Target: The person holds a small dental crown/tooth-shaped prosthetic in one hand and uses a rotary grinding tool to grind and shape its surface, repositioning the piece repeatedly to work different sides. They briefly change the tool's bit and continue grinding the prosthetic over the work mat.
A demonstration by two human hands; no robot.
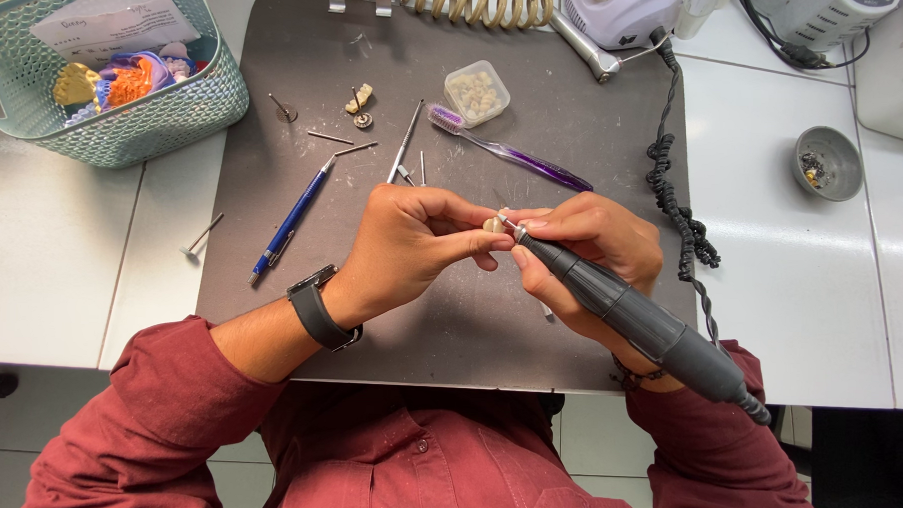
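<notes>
Here, a small cream tooth piece (pixel 493 225) is held over the dark grey work mat (pixel 274 178), between both hands.

The left hand (pixel 412 243) pinches the piece with closed fingertips; the right hand (pixel 587 249) is wrapped tight around a grey rotary handpiece (pixel 620 310), its tip touching the piece. On the mat lie a purple toothbrush (pixel 510 151), a blue pen (pixel 293 218), loose burs and a clear box of teeth (pixel 476 92). The mat lies on a white table (pixel 51 260), with a teal basket (pixel 126 122) at its left and a small grey bowl (pixel 828 162) at its right.
</notes>
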